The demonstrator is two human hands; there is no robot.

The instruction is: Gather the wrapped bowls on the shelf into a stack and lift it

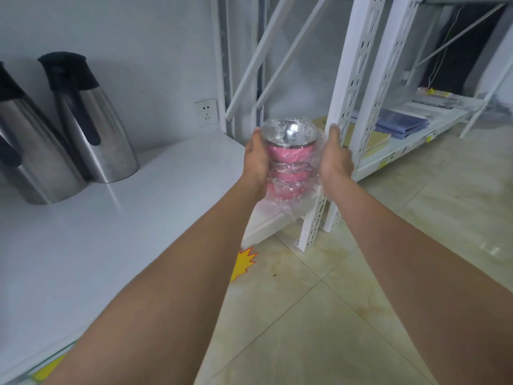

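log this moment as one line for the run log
stage: lifting | left hand + right hand: clamping sides of plastic-wrapped pink-and-steel bowl stack | stack: upright, off white shelf

Soft, even indoor light, slightly hazy picture.
Flasks [83,120] cast faint wall shadows; shelf posts [347,107] bend at the edges.

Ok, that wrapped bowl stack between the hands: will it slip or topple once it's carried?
Probably slippery: the stack of wrapped bowls is covered in loose, glossy plastic film, and the left hand and right hand press only its sides. It stands tall and narrow, so it may lean. The steel-rimmed bowls look rigid, likely light.
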